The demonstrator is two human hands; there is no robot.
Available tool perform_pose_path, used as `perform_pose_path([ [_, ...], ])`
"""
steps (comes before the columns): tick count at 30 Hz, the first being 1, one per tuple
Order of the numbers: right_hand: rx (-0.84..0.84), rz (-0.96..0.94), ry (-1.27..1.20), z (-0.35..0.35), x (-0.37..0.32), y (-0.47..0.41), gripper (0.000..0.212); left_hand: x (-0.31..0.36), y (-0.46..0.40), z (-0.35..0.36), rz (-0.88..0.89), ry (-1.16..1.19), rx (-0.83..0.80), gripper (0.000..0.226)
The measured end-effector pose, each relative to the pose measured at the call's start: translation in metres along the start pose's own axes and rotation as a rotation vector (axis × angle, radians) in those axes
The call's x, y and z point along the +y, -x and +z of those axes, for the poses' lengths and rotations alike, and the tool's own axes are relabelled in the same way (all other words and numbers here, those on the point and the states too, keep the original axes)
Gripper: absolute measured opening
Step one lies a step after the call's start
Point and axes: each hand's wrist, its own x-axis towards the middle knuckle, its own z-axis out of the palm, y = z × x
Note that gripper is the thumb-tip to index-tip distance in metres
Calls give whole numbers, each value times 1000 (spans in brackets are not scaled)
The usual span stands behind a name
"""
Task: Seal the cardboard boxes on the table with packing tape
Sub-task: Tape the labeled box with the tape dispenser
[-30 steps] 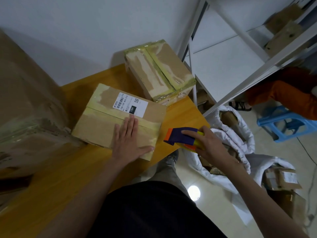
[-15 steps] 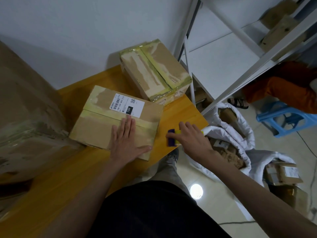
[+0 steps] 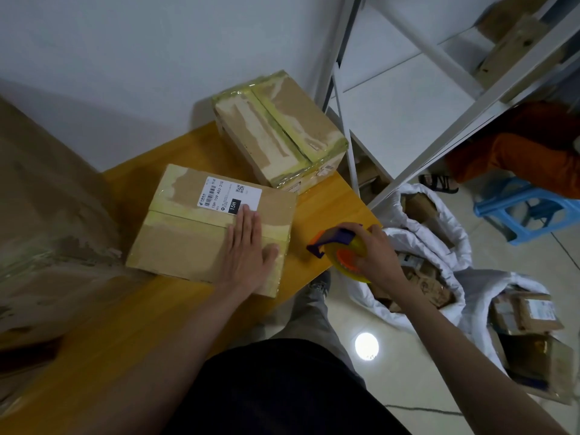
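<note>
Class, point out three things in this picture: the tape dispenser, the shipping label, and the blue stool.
tape dispenser (image 3: 340, 250), head view, on its yellow roll beside the orange hub.
shipping label (image 3: 228, 194), head view, on the label's white middle.
blue stool (image 3: 514, 205), head view, on its seat.

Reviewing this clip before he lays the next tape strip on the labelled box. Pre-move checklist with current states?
1. Labelled box pinned: ok, left hand lies flat on its top near the right edge.
2. Tape dispenser in grip: ok, right hand holds it just off the table edge.
3. Dispenser on the box: not ok, a gap of table separates them.
4. Free tape end ready: cannot tell, not visible.
5. Top seam closed: ok, flaps lie flat with tape along the seam.
6. Shipping label kept clear: cannot tell, fingertips touch its lower edge.
</note>
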Motion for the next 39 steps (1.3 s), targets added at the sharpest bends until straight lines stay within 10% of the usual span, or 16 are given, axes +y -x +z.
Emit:
perform_pose_path([
  [16, 124, 38, -284, -10, -6, -5, 59, 53, -17, 4, -139, -55, -54, 88],
  [33, 174, -175, -649, -20, -56, -16, 76, -13, 57, -7, 412, -192, -33, 70],
  [39, 134, -209, -658, -11, -78, -21, 76, -43, 50, -18, 29, 9, -15, 90],
])
